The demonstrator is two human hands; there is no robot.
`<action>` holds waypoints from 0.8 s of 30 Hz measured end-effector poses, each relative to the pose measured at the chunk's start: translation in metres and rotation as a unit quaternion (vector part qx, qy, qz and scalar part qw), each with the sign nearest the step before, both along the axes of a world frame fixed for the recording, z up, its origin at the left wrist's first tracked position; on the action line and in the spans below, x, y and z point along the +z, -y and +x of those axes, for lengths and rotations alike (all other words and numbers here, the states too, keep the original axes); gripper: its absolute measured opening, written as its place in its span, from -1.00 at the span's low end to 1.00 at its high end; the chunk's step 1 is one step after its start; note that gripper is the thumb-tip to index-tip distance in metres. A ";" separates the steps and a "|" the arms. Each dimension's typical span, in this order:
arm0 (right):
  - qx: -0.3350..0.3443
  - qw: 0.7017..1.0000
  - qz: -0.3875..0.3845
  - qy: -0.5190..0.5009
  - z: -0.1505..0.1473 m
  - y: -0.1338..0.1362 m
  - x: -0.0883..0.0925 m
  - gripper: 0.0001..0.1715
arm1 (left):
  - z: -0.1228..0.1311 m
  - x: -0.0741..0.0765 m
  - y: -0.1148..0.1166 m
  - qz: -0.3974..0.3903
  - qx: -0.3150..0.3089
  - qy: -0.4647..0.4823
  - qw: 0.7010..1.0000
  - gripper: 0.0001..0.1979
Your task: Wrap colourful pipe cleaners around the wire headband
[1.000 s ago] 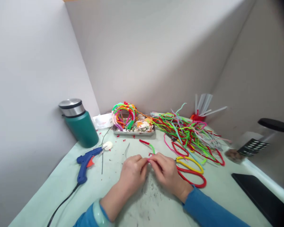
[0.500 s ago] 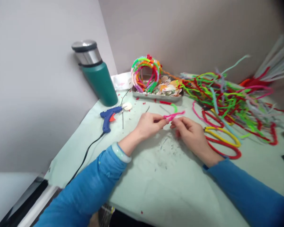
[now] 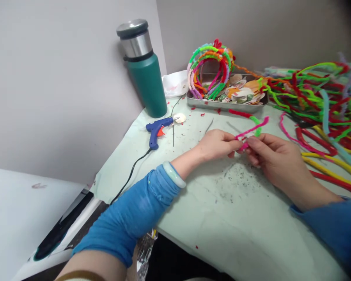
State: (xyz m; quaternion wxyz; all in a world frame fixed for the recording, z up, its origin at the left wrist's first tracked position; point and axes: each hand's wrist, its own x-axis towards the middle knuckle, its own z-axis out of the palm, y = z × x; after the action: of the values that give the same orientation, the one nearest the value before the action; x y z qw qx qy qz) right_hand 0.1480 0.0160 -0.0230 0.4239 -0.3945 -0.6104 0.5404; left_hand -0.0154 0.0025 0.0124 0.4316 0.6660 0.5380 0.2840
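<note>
Between my two hands, over the middle of the table, is a bent pink pipe cleaner [image 3: 254, 128]. My left hand [image 3: 218, 145] pinches it between thumb and fingers from the left. From the right, my right hand [image 3: 273, 158] closes thumb and forefinger on the lower pink part, and the fingertips of both hands nearly meet. One pink end sticks out freely up to the right. Just behind lies a red and green pipe cleaner [image 3: 242, 114] on the table, partly hidden by the pink one and my right hand.
A blue glue gun [image 3: 158, 129] lies left, its nozzle by a pale disc. Behind it stands a green bottle [image 3: 148, 84]. A metal tray [image 3: 222, 104] holds pipe-cleaner-wrapped hoops [image 3: 196, 74] and shells. At right are a pipe cleaner heap [image 3: 310, 93] and red-handled scissors [image 3: 336, 183].
The view has shifted left and closer, so things appear further right and larger. Both hands stay on the pink pipe cleaner, whose free end now points more steeply upward.
</note>
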 end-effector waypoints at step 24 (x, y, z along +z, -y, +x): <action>-0.001 0.995 0.079 0.062 -0.001 0.004 0.005 -0.81 | 0.003 -0.002 -0.001 -0.113 0.013 0.144 0.983 -0.77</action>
State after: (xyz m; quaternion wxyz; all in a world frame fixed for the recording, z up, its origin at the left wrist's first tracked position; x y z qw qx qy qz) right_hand 0.1465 0.0119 -0.0184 0.4158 -0.3933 -0.6759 0.4643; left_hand -0.0122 0.0039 0.0107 0.5735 0.5581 0.5072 0.3198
